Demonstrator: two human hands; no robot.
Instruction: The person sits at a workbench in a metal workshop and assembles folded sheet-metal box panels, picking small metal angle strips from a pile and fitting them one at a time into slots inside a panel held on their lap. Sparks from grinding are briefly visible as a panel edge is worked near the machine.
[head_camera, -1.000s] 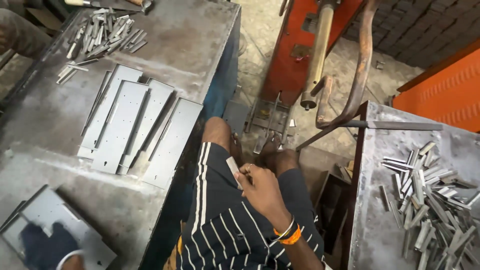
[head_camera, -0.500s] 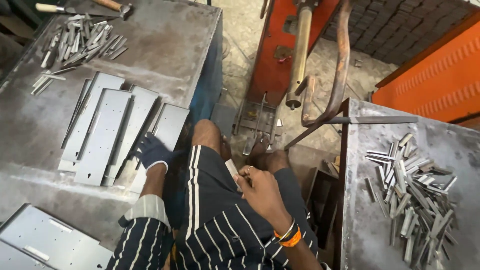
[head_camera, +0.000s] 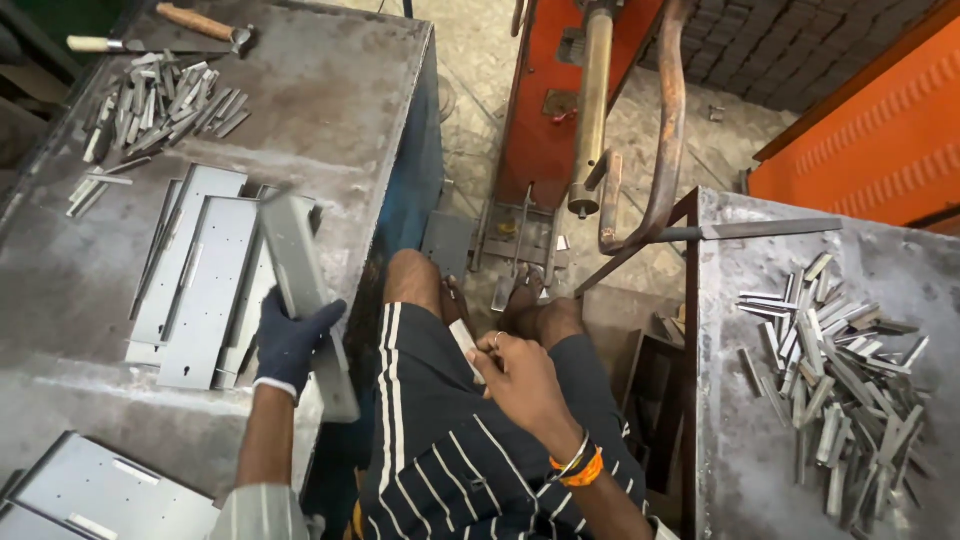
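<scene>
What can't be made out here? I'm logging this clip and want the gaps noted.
Head view only:
- small metal piece in the right hand: mostly covered by the fingers.
- long metal plate in the gloved left hand: motion-blurred.
- flat panels: cut off by the bottom edge.

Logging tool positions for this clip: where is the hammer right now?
In the head view, the hammer lies at the far left corner of the left metal table, just beyond the pile of small metal strips.
</scene>
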